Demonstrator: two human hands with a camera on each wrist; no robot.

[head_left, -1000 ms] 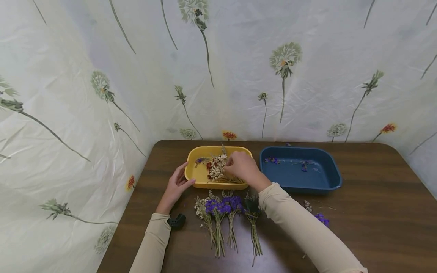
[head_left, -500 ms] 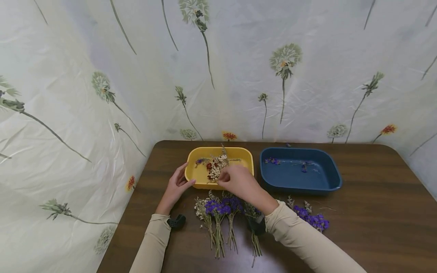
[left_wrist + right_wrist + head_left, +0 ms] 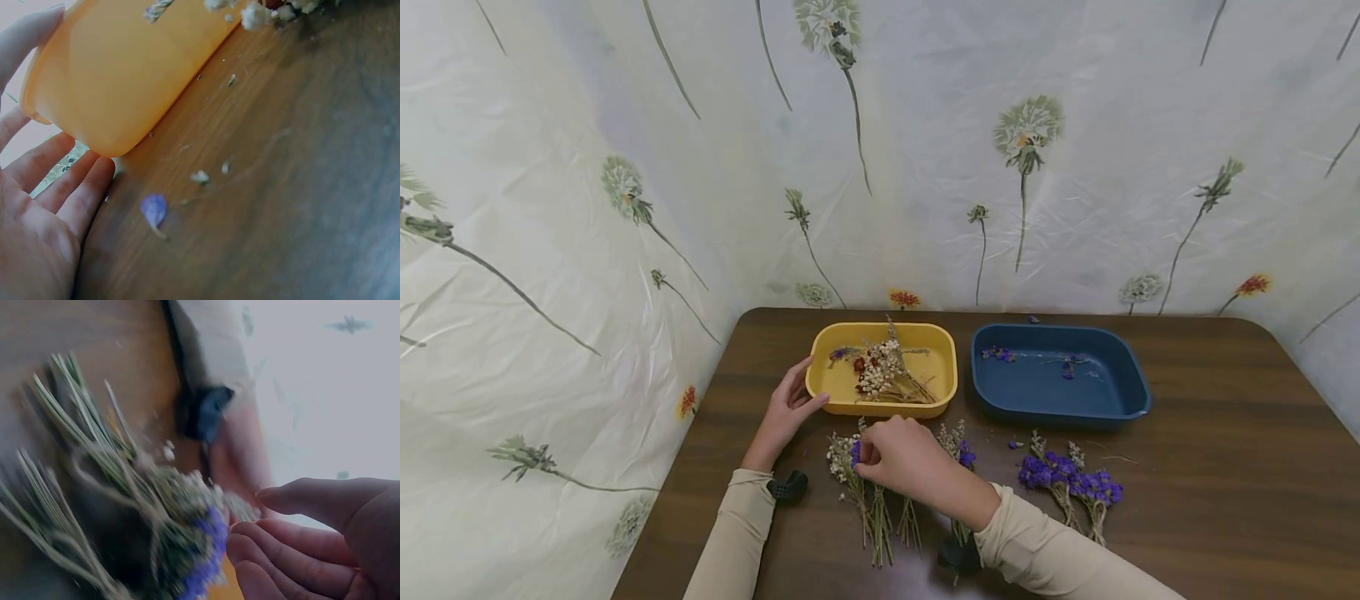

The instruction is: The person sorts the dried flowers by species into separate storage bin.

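My left hand (image 3: 784,410) rests at the left end of the yellow tray (image 3: 817,354), thumb on the rim and fairly straight fingers along the outer wall. Inside the tray lies a bunch of dried white and red flowers (image 3: 880,367). My right hand (image 3: 906,461) is over the row of small tied flower bunches in front of the tray and hides part of them. In the right wrist view its thumb (image 3: 306,495) and fingers stand apart beside a purple-flowered bunch (image 3: 209,550); no firm hold shows. A white-flowered bunch (image 3: 842,462) lies left of the right fingertips.
A blue tray (image 3: 1052,408) with a few purple sprigs stands right of the yellow one. Purple bunches (image 3: 1067,479) lie in front of it on the brown table (image 3: 1225,467). A loose purple petal (image 3: 154,209) lies near my left hand. Patterned cloth hangs behind.
My right hand has come out of the yellow tray and moved toward me over the bunches, leaving the white-and-red bunch lying in the tray. The left hand stays put.
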